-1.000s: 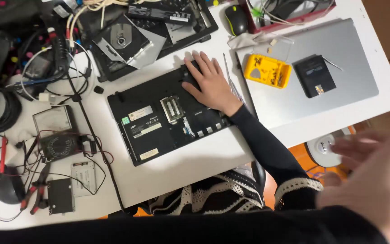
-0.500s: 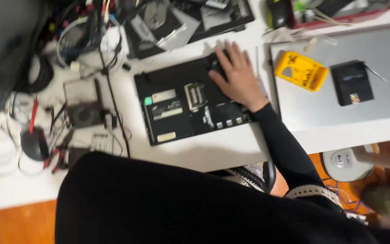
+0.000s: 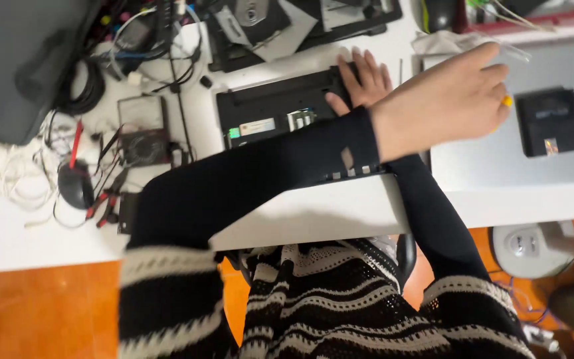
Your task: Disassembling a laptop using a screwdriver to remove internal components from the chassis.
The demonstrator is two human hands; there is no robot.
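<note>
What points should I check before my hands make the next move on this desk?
1. Right hand lies flat on the black laptop base: ok.
2. Left hand has a firm hold on something: cannot tell; only a yellow bit shows at its fingertips.
3. Left sleeve is clear of the open base: not ok, it crosses over it.
4. Small black box lies flat on the silver laptop: ok.
5. Cables and red-handled tools at the left are off the base: ok.
</note>
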